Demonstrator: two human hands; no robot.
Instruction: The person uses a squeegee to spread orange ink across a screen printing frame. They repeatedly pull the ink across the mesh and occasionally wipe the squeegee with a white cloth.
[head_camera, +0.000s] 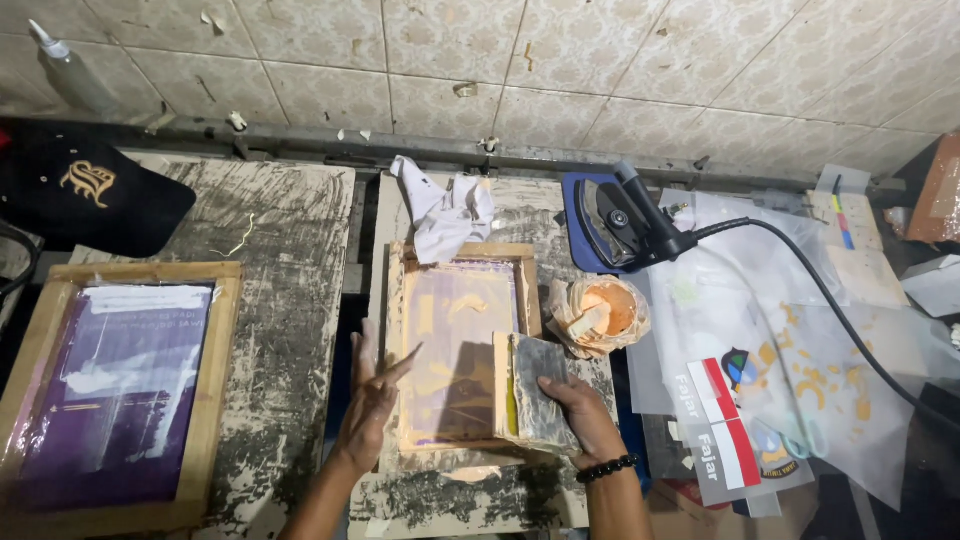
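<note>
- Small wooden screen frame (455, 345) lies flat on the ink-stained counter (290, 300), mid-board
- Left hand (372, 400) rests on the frame's left rail, fingers spread, bracing it
- Right hand (575, 405) grips a squeegee (530, 385), fingers closed round it, blade on the mesh at the frame's right side
- Judged step: ink pull in hand
- Next move calls for even pressure and a steady frame
- Orange ink tub (600, 312) just beside the frame
</note>
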